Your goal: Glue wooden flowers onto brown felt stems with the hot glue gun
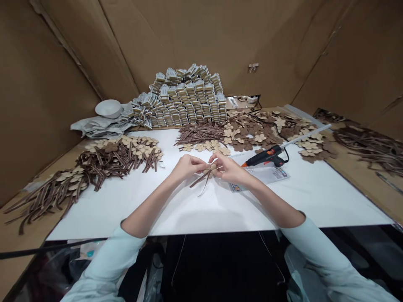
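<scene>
Our sleeves (103, 268) fill the bottom edge, and both forearms reach out over the white board (315, 197) to its middle, where the left hand (188, 166) and the right hand (229, 168) meet. Each hand is closed to a fingertip pinch with the other fingers curled, and between them they hold a small tan flower (211, 169) just above the board. A few brown ribbon (200, 181) ends hang from it, down and toward us, and we cannot tell whether they touch the board. We judge the flower to be very light and thin, a flat cut-out that is fairly stiff but could crease or snap at a petal. We would therefore take it by its edges near the centre rather than by a petal tip. The ribbon looks soft and limp, with no spring of its own. It is best held close to where it meets the flower, since the loose ends will flop and slip. Just right of the right hand lies a black and orange glue gun (266, 156), resting on a printed sheet (270, 175). That sheet carries coloured print, yet it is too small for us to read. Small packs (185, 100) stacked at the back show pale labels, unreadable too. We can make out no brand on anything.
</scene>
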Demonstrator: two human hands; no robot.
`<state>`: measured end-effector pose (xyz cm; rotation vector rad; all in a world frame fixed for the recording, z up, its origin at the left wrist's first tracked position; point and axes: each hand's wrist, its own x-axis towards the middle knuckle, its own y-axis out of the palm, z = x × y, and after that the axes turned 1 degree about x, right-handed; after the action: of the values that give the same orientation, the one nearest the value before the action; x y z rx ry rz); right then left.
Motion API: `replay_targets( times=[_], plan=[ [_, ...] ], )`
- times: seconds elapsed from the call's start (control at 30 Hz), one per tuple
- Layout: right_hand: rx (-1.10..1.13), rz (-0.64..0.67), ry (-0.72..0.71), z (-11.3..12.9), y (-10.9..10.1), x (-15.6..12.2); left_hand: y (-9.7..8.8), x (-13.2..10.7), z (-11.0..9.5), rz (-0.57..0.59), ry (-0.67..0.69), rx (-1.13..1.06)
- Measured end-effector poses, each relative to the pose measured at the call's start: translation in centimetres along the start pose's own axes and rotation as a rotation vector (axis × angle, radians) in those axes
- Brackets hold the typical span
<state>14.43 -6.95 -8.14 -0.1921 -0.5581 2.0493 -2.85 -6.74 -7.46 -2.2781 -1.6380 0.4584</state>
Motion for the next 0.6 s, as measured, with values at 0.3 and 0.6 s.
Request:
replay_targets(
  times=[0.3,0.6],
  plan=[
    [0.104,-0.058,0.075,-0.8,0.1,0.2,0.5,-0.3,-0.6,-0.010,-0.068,-0.091],
    [-0.130,-0.178,0.032,-0.1,0.3,0.1,0.9,-0.5,-0.7,-0.073,0.028,0.093]
  ],
)
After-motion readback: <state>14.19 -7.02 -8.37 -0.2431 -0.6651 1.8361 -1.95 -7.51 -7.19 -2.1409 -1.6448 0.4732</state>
